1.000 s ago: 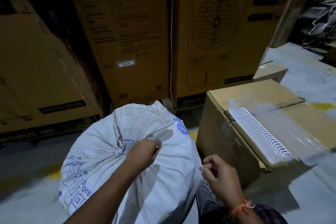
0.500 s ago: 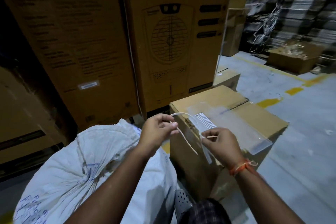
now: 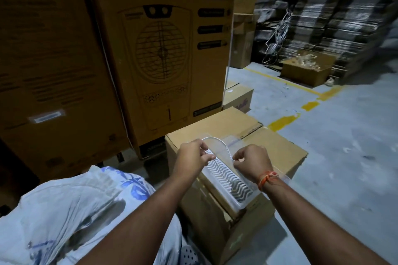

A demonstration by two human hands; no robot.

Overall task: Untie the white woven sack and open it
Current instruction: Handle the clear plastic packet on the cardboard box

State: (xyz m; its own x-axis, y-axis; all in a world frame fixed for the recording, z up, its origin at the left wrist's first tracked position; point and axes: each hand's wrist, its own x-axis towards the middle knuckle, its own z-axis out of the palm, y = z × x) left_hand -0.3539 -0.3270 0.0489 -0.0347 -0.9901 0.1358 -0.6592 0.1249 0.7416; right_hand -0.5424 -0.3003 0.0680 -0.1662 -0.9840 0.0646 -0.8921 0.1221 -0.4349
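The white woven sack (image 3: 71,211) with blue print lies at the lower left, its top loose and crumpled. Both hands are off it, raised over a cardboard box to its right. My left hand (image 3: 192,158) pinches one end of a thin white tie string (image 3: 217,141), and my right hand (image 3: 252,159), with an orange thread on its wrist, pinches the other end. The string arcs between them.
The low cardboard box (image 3: 277,150) under my hands carries a white ribbed part in a clear bag (image 3: 228,180). Tall printed cartons (image 3: 155,49) stand behind. Grey floor with yellow markings (image 3: 284,121) opens to the right, where another open box (image 3: 305,68) sits by stacked goods.
My left hand left the sack's gathered neck and pulled the string free. Both hands now hold the string over the box, and the view swung right, away from the sack.
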